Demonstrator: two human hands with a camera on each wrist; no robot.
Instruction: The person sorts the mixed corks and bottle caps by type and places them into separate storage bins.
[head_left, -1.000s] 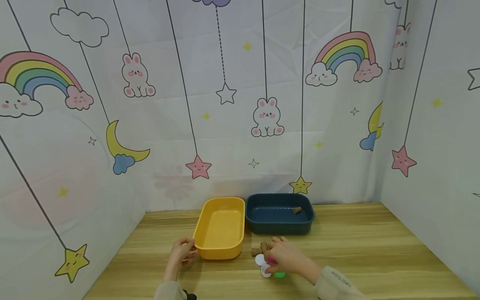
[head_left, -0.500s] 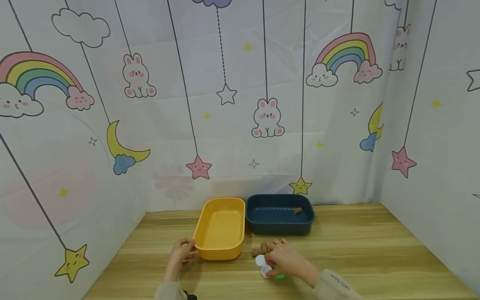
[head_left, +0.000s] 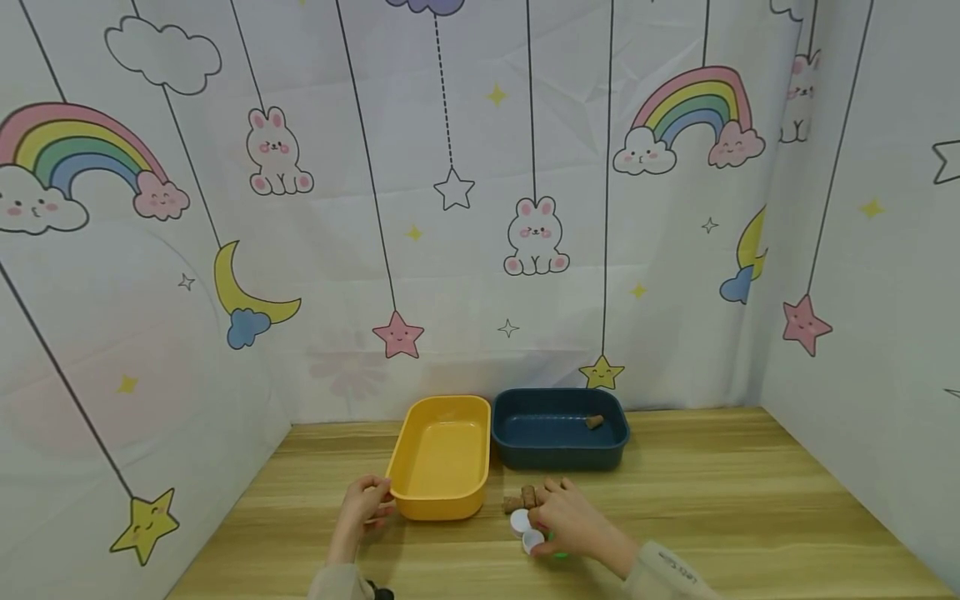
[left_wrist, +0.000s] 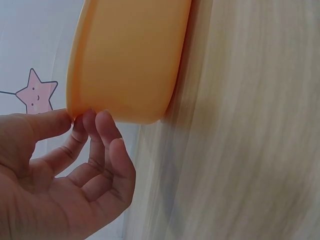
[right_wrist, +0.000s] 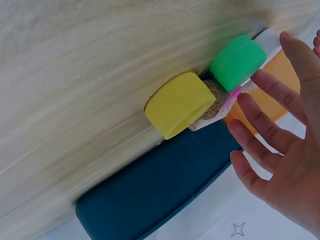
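Note:
My left hand (head_left: 366,502) pinches the near left rim of a yellow plastic tray (head_left: 438,507) between thumb and fingertips. In the left wrist view the remaining fingers curl loosely beneath that corner. My right hand (head_left: 572,518) hovers low over a cluster of bottle caps and corks, fingers spread and bent slightly. A green cap (right_wrist: 237,62), a yellow cap (right_wrist: 179,106), a cork (right_wrist: 216,95) and a sliver of pink show beside its fingertips. Two white caps (head_left: 521,522) lie left of the thumb. Beyond them are two corks (head_left: 514,504). The hand partly hides the cluster in the head view.
A dark blue tray (head_left: 558,457) stands right beside the yellow one, against the back wall. One cork (head_left: 594,422) lies inside it. Patterned cloth walls (head_left: 465,275) enclose the wooden table (head_left: 712,492) at the back and sides.
My right hand has shifted slightly down over the caps, and the pink cap has become covered in the head view. The left hand and both trays stay put.

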